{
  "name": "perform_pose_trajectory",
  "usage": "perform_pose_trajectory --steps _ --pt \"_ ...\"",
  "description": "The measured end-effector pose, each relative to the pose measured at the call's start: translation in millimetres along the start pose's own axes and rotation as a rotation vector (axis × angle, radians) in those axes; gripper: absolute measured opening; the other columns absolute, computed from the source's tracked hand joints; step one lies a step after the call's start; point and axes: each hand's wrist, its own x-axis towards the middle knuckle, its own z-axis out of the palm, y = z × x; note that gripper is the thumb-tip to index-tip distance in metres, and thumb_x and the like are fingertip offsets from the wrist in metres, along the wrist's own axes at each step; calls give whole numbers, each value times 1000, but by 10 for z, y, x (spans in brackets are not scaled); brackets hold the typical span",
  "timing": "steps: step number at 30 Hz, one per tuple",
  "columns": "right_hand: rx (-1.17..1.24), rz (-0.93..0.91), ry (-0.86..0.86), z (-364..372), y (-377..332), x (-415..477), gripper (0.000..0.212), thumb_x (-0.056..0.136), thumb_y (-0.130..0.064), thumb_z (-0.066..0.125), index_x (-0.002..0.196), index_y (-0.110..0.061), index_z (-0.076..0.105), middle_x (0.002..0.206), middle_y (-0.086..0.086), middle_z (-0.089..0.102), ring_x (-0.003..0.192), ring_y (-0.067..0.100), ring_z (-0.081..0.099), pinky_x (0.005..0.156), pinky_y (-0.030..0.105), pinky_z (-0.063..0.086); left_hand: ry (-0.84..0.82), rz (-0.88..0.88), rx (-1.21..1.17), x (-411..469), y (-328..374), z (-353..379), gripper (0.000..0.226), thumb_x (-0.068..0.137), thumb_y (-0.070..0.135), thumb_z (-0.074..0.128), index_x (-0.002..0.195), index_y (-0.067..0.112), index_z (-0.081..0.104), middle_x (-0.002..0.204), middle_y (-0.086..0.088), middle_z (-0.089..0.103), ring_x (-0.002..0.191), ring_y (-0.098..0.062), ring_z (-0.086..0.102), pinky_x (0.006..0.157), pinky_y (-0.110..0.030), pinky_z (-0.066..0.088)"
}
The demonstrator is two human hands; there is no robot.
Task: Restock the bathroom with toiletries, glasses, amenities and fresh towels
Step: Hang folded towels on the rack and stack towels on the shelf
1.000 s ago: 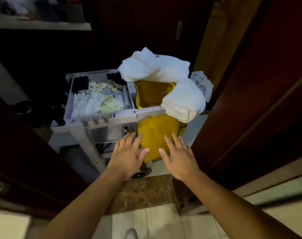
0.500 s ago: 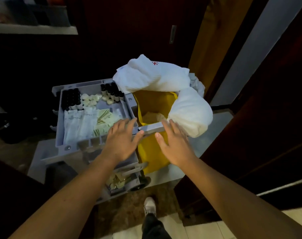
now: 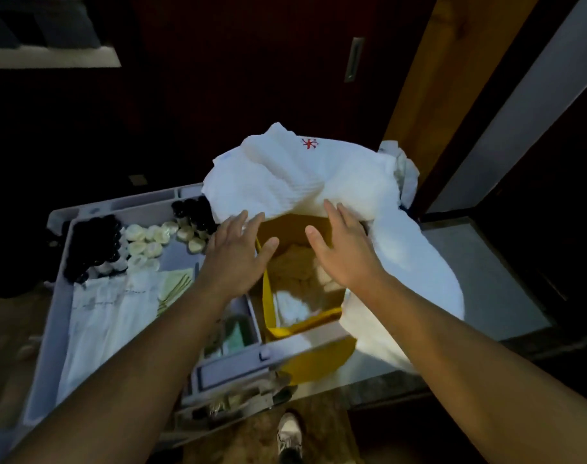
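A grey housekeeping cart [image 3: 56, 289] stands in front of me. Its top tray holds dark small bottles [image 3: 91, 246], pale round soaps [image 3: 151, 241] and white packets [image 3: 107, 306]. A yellow bag [image 3: 318, 360] hangs on the cart's right side, with crumpled linen inside. White towels [image 3: 298, 175] with a red mark lie draped over the bag's far and right rim. My left hand [image 3: 235, 252] hovers open at the bag's left edge. My right hand [image 3: 342, 249] is open over the bag, its fingertips touching the towels' lower edge.
Dark wooden panels [image 3: 218, 78] rise behind the cart and a wooden door frame [image 3: 429, 78] stands at the right. A grey ledge [image 3: 493, 283] lies right of the cart. My shoe [image 3: 290, 437] rests on brown stone floor below.
I have stepped closer to the cart. Both hands moved up and forward from the cart's front rail to the bag opening, and the right fingertips now reach the towels.
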Motion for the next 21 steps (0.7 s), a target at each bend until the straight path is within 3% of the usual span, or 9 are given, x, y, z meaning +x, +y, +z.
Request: perform_pose_trajectory --steps 9,13,21 --pt "177 12 -35 -26 87 1364 78 104 -59 44 166 -25 10 173 7 15 158 30 17 126 52 26 7 -41 15 926 -79 203 65 103 63 30 162 37 23 172 1 14 158 -25 8 125 -50 10" --pt "244 16 -84 -5 46 1710 83 102 -56 54 166 -23 13 169 8 28 154 31 29 122 48 31 33 -45 28 1013 -96 308 65 102 66 25 160 37 30 171 2 22 156 -26 16 123 -51 17" --pt "516 174 -173 -60 56 2074 92 93 -54 69 164 -20 21 167 8 33 149 29 39 118 43 39 54 -6 46 998 -218 372 65 101 65 21 159 38 32 169 5 25 154 -24 23 123 -49 23"
